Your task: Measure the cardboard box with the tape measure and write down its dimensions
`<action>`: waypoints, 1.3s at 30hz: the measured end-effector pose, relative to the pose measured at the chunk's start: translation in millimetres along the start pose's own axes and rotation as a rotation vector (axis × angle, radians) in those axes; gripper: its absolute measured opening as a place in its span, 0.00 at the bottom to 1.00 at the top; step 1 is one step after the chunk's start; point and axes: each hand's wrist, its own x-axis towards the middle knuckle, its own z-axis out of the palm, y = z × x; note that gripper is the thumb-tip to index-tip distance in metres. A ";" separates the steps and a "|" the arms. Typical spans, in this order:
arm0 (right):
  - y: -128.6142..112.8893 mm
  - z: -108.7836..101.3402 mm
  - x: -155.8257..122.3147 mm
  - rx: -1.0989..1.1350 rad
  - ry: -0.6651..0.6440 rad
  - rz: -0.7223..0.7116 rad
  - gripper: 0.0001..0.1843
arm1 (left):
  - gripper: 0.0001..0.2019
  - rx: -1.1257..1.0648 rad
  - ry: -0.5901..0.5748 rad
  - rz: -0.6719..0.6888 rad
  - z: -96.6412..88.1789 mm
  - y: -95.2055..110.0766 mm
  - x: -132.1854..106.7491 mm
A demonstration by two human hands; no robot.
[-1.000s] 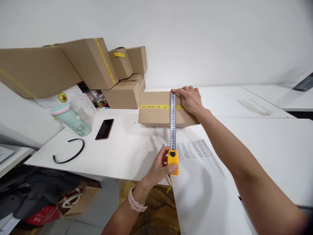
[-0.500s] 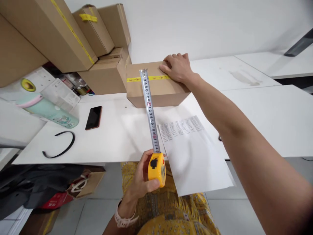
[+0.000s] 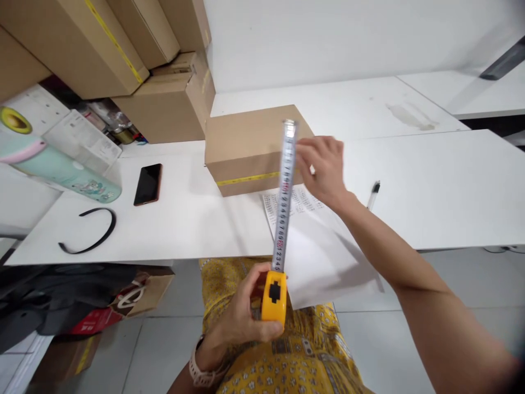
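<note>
My left hand (image 3: 246, 314) is closed around a yellow tape measure (image 3: 274, 296) below the table's front edge. Its metal blade (image 3: 284, 191) sticks up and away, its tip in front of a small cardboard box (image 3: 246, 145) on the white table (image 3: 430, 186). The box has a yellow tape strip along its front face. My right hand (image 3: 322, 168) hovers just right of the blade and beside the box's right end, fingers loosely curled and slightly blurred, holding nothing that I can see. A printed sheet (image 3: 324, 246) lies under it, hanging over the table edge.
Larger cardboard boxes (image 3: 123, 49) are stacked at the back left. A black phone (image 3: 148, 184), a mint bottle (image 3: 61, 169) lying on its side and a black curved band (image 3: 88, 232) lie on the left. A pen (image 3: 373, 194) lies right of the sheet. Bags (image 3: 82, 312) sit on the floor.
My right hand has come off the box top and moved toward me. The box has been turned so its yellow strip faces front. The tape blade swung right, free of the box.
</note>
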 end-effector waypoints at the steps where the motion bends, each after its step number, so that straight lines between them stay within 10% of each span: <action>1: -3.3 -11.1 -7.5 0.119 0.051 0.094 0.25 | 0.39 0.091 -0.016 -0.043 2.0 3.2 -0.6; 9: -28.5 -80.9 -80.1 0.717 0.190 0.563 0.15 | 0.46 0.503 -0.122 -0.223 5.8 0.4 -6.2; 17: -75.4 -51.3 -154.2 0.555 -0.264 0.269 0.11 | 0.56 0.460 0.036 -0.054 8.0 4.5 4.4; 22: 3.8 -66.6 -136.2 -0.197 0.082 0.706 0.14 | 0.51 0.685 0.373 0.162 -26.3 17.9 5.7; 29: 103.1 -75.7 -113.8 -0.566 -0.361 0.998 0.23 | 0.39 1.403 0.789 -0.047 -92.9 55.6 38.2; 35: 95.1 -90.7 -117.0 -0.133 -0.102 0.961 0.12 | 0.34 1.485 0.746 -0.136 -116.7 65.1 57.1; 39: 52.3 -110.3 -123.9 0.524 0.193 0.831 0.10 | 0.26 1.517 0.819 0.176 -103.9 44.9 63.9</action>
